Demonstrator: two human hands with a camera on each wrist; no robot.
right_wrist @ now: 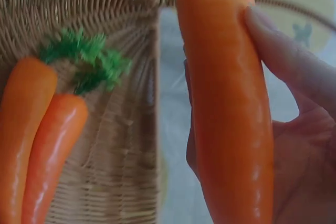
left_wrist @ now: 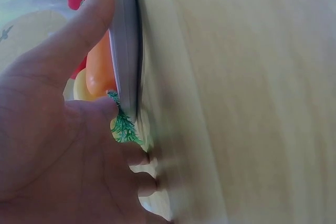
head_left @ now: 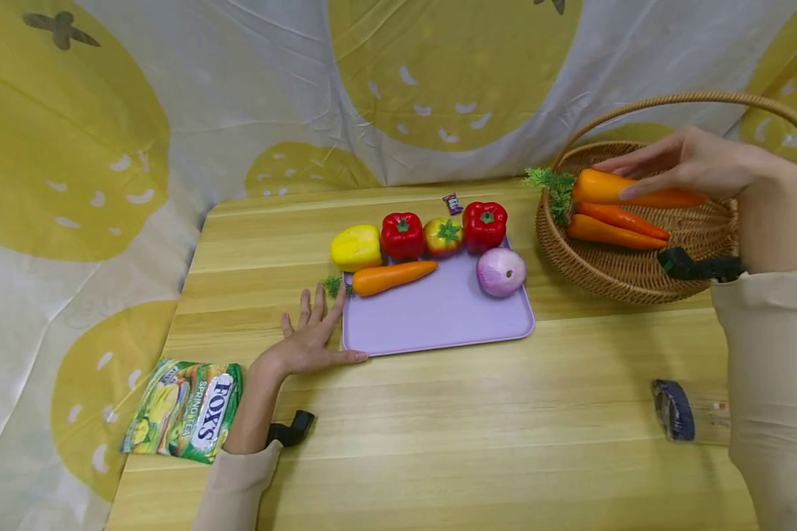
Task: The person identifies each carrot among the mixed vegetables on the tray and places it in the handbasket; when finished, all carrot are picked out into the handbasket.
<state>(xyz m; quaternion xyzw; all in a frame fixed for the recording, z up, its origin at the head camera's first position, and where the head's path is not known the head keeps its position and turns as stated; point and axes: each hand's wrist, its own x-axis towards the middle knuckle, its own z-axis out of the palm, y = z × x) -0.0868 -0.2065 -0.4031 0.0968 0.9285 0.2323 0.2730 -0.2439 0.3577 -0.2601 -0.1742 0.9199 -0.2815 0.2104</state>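
Note:
My right hand [head_left: 704, 164] pinches an orange carrot [right_wrist: 226, 103] between thumb and fingers, above the wicker basket [head_left: 637, 286]. Below it, two more carrots [head_left: 614, 232] with green tops lie inside the basket. My left hand [head_left: 312, 341] is spread at the left front corner of the lilac tray [head_left: 432, 313], its thumb touching the rim and a fingertip close to the green top of another carrot [head_left: 393, 277]. That carrot lies on the tray with a purple onion [head_left: 501, 272]. Along the back edge sit a yellow pepper [head_left: 356, 248], two red peppers [head_left: 401, 236] and a yellow-red tomato [head_left: 443, 237].
A green FOX'S candy bag [head_left: 182, 409] lies left of the left forearm. Behind the tray is a small wrapped candy [head_left: 452, 203]. A clear cylinder with a dark blue end [head_left: 674, 410] rests near the right sleeve. The basket's tall handle [head_left: 697, 97] arches over its back.

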